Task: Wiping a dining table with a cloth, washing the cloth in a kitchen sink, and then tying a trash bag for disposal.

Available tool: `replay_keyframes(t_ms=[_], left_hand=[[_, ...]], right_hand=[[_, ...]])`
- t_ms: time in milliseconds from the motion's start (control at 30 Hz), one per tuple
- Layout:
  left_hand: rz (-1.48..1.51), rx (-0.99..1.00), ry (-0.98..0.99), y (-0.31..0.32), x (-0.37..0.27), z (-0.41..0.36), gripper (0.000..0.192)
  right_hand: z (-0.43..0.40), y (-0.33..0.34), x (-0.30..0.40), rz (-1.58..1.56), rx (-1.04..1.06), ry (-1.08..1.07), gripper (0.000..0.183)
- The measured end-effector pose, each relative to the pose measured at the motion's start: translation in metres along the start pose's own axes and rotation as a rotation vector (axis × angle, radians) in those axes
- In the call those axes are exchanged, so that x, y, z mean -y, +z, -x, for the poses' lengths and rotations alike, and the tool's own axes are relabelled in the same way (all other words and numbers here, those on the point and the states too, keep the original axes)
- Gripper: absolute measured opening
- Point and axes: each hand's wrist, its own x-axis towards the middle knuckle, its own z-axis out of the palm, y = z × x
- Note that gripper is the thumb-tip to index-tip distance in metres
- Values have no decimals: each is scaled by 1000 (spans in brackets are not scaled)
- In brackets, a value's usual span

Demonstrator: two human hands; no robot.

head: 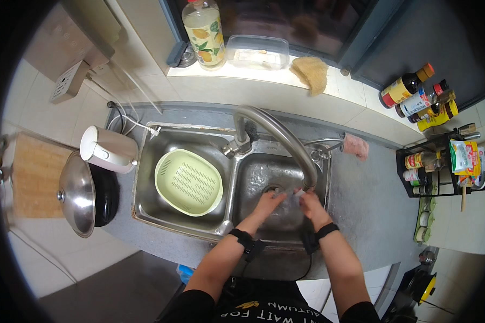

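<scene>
Both of my hands are over the right basin [252, 173] of a stainless steel double sink, just under the end of the curved faucet [295, 147]. My left hand [270, 202] is near the drain, with something clear and blurred at its fingertips. My right hand [310, 204] is close below the spout, its fingers bent around something small and whitish that I cannot make out. A black strap with a small device circles each wrist. In the left basin [145, 194] lies a pale green plastic colander [189, 182], which neither hand touches.
A white electric kettle [109, 149] and a lidded dark pot [105, 196] stand left of the sink. On the sill are a large drink bottle [204, 36], a clear plastic container [258, 52] and a loofah piece [311, 74]. Seasoning bottles and a black rack [404, 173] are at right.
</scene>
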Motion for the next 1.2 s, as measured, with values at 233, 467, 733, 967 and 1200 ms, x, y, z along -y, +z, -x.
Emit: replay_keyframes(t_ms=[233, 467, 733, 967, 1200], left_hand=[[44, -39, 57, 43, -37, 34, 44], [38, -270, 70, 50, -2, 3, 34], [33, -391, 38, 56, 28, -38, 40], [-72, -629, 47, 67, 15, -44, 33], [-49, -304, 345, 85, 4, 7, 32]], right_hand=[[27, 37, -9, -448, -1, 226, 28], [16, 28, -19, -477, -70, 294, 27], [15, 16, -17, -255, -37, 223, 33], [56, 51, 13, -257, -77, 292, 51], [15, 19, -6, -295, -35, 65, 39]])
